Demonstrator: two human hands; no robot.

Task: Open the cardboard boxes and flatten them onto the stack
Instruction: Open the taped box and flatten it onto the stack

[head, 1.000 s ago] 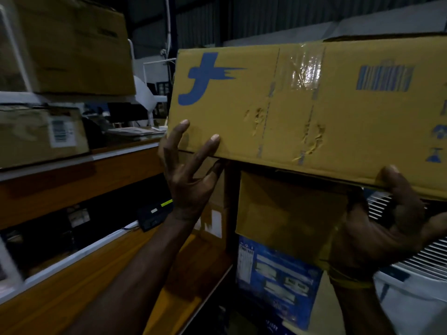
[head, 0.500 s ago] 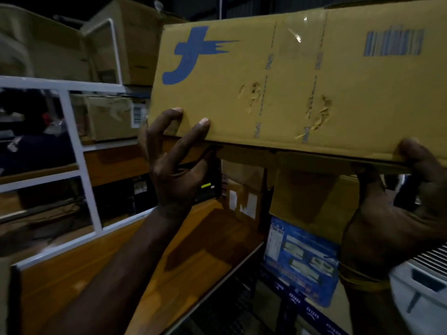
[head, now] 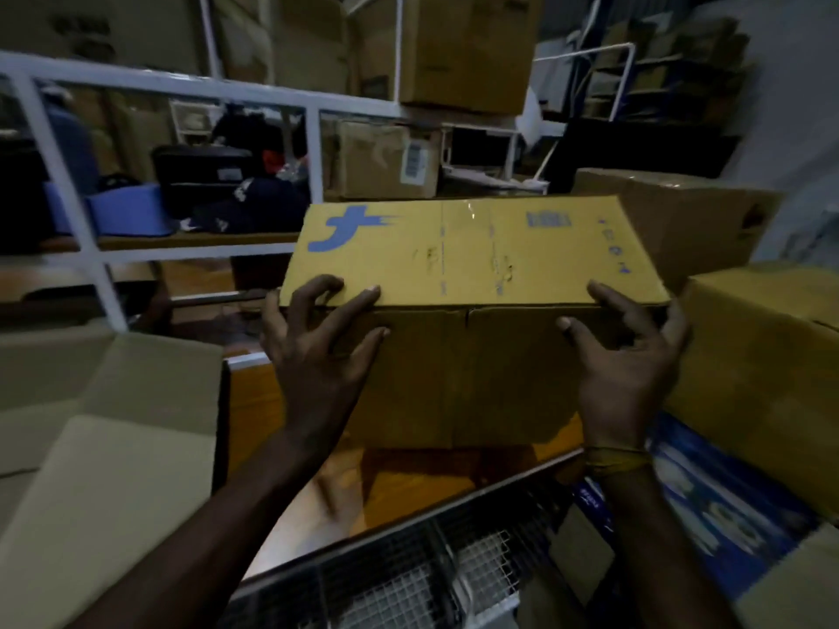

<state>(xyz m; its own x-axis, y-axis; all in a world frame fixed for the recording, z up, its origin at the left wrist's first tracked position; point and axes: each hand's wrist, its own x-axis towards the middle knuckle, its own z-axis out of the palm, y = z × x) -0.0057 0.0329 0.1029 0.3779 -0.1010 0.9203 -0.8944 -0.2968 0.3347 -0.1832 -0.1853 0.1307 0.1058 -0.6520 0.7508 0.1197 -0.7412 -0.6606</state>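
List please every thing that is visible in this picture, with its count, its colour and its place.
held box: one, yellow-brown with blue logo, centre, closed
flat cardboard: some sheets, pale brown, lower left
wooden shelf: one, orange-brown, under the held box
wire mesh: one panel, white-grey, bottom centre
white frame: one, white, left and top
labelled box: one, brown with white label, behind the frame
upper boxes: several, brown, top of the rack
right boxes: two at least, brown, right side
blue carton: one, blue with white print, lower right
dark clutter: count unclear, black and blue, left shelf
wrist band: one, yellowish, right wrist
left hand: on the held box's near left edge
right hand: on its near right edge
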